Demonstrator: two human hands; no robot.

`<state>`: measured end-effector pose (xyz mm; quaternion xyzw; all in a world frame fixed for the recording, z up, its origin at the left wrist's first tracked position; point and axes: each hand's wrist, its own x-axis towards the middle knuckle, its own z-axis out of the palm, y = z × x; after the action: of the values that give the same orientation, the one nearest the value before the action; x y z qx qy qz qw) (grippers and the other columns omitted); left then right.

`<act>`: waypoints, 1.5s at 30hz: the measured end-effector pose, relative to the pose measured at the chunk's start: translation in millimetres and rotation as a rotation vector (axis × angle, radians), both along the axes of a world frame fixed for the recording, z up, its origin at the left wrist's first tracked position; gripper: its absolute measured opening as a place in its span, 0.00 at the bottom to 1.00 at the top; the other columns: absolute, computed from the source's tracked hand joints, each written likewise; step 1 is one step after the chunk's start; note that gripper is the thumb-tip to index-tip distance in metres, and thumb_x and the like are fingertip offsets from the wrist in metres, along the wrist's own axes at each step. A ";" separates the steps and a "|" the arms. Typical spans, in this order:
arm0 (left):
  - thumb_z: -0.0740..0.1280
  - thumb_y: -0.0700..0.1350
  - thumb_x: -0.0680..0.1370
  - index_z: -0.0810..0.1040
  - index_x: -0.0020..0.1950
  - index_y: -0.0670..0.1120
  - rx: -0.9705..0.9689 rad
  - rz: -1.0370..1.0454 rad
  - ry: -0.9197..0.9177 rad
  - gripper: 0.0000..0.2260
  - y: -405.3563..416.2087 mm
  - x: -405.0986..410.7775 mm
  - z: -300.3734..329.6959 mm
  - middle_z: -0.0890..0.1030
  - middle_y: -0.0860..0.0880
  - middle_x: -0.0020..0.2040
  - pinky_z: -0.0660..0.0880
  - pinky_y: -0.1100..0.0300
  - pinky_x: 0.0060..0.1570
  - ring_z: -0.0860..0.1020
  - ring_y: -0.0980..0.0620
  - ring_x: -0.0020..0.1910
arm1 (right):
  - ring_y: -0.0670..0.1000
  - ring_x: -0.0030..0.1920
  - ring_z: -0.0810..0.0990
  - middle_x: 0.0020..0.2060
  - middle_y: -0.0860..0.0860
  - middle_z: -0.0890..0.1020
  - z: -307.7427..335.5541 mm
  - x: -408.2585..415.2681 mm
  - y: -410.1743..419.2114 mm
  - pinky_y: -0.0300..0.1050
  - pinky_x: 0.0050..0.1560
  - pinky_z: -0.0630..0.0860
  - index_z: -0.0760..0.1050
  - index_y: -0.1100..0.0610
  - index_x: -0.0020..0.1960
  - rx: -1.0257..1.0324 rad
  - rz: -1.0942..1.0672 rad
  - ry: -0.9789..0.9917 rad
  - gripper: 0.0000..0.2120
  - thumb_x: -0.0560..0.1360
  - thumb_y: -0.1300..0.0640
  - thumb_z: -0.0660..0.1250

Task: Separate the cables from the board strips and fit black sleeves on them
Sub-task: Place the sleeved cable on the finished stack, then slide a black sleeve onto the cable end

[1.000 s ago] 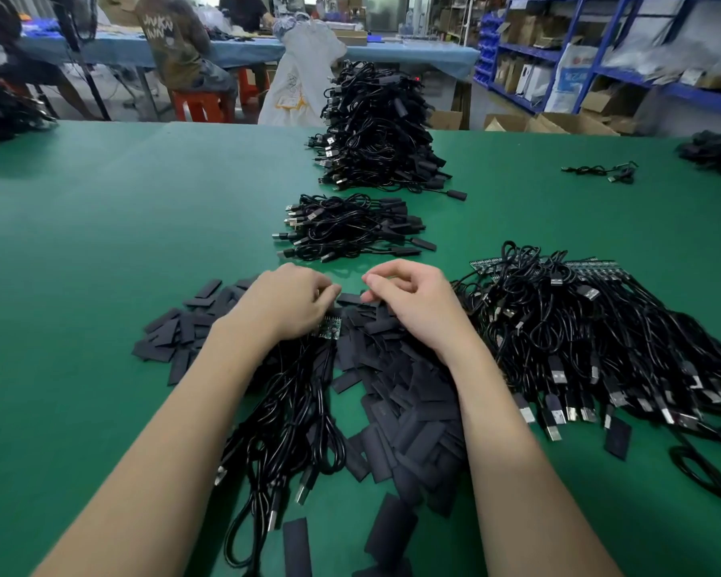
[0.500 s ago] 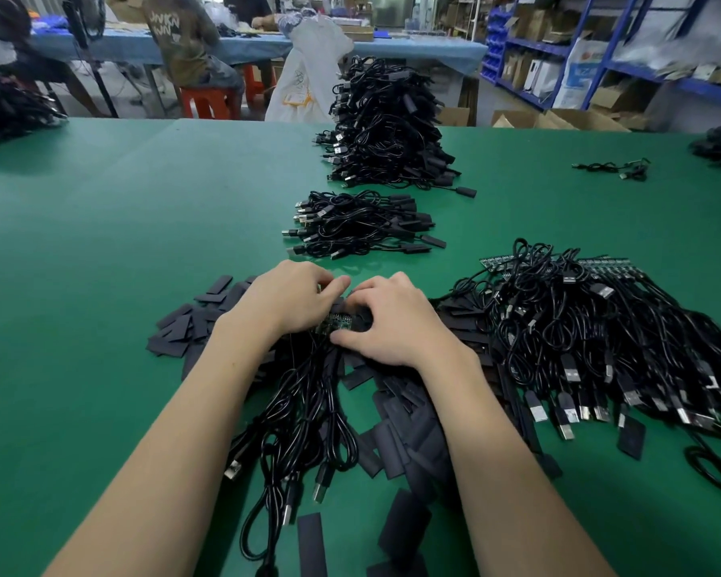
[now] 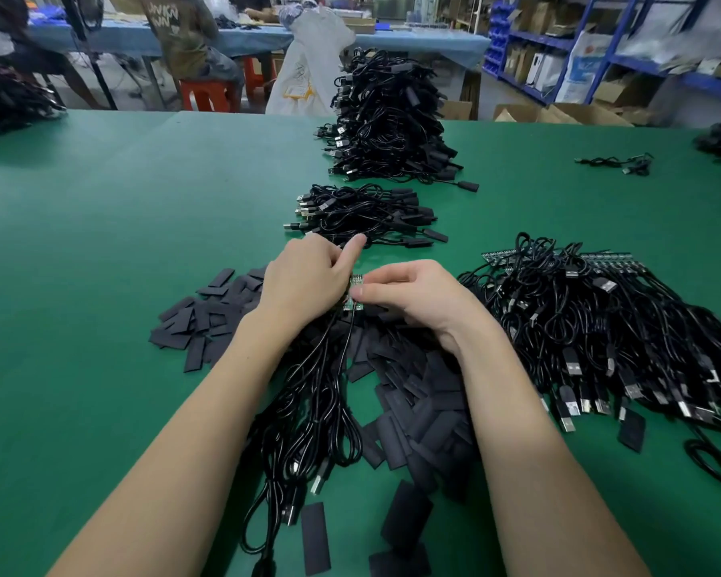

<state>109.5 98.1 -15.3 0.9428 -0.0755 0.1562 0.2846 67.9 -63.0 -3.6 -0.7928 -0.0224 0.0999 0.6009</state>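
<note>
A small board strip [image 3: 355,294] is being pinched between the left hand [image 3: 307,283] and right hand [image 3: 413,294], above the black sleeves [image 3: 417,393] near the green table's [image 3: 101,243] front edge. It is judged light, thin and snappable, best gripped by its edges. Its long axis is running away from the front edge; limp cables [image 3: 317,401] are trailing back towards that edge.

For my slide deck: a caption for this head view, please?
Both hands, left hand and right hand, pinch a small board strip above loose black sleeves on the green table.
</note>
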 end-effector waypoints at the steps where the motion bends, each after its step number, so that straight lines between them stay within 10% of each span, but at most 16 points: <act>1: 0.57 0.65 0.82 0.74 0.28 0.42 -0.026 -0.002 0.011 0.33 -2.1 -0.2 0.7 0.76 0.49 0.25 0.65 0.57 0.31 0.76 0.45 0.33 | 0.35 0.29 0.78 0.32 0.41 0.85 -0.4 -0.2 1.2 0.28 0.27 0.69 0.84 0.49 0.41 -0.010 -0.021 0.012 0.06 0.69 0.52 0.80; 14: 0.56 0.60 0.84 0.64 0.24 0.45 -0.225 -0.102 0.057 0.31 -14.5 -3.6 8.2 0.68 0.49 0.23 0.68 0.54 0.35 0.69 0.47 0.27 | 0.43 0.29 0.66 0.28 0.47 0.76 -1.2 -1.2 1.4 0.33 0.30 0.61 0.76 0.58 0.37 0.457 0.085 0.209 0.10 0.74 0.68 0.72; 37: 0.55 0.55 0.86 0.55 0.23 0.49 -0.363 -0.240 0.191 0.31 -13.9 -10.0 12.2 0.56 0.54 0.20 0.55 0.54 0.32 0.56 0.55 0.22 | 0.41 0.27 0.65 0.28 0.48 0.75 -7.8 -0.6 5.3 0.30 0.25 0.62 0.76 0.61 0.38 0.639 0.113 0.280 0.05 0.64 0.65 0.72; 45: 0.56 0.58 0.85 0.76 0.29 0.36 -0.223 -0.079 0.021 0.33 -14.0 -4.9 11.4 0.78 0.41 0.27 0.73 0.49 0.39 0.78 0.44 0.31 | 0.42 0.28 0.71 0.32 0.48 0.81 1.8 1.4 -3.6 0.31 0.27 0.68 0.84 0.57 0.43 0.344 0.050 0.206 0.08 0.65 0.59 0.80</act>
<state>104.7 84.2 -3.9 0.9031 -0.0919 0.1423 0.3946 69.3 -66.6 -1.8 -0.6633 0.0027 0.1899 0.7238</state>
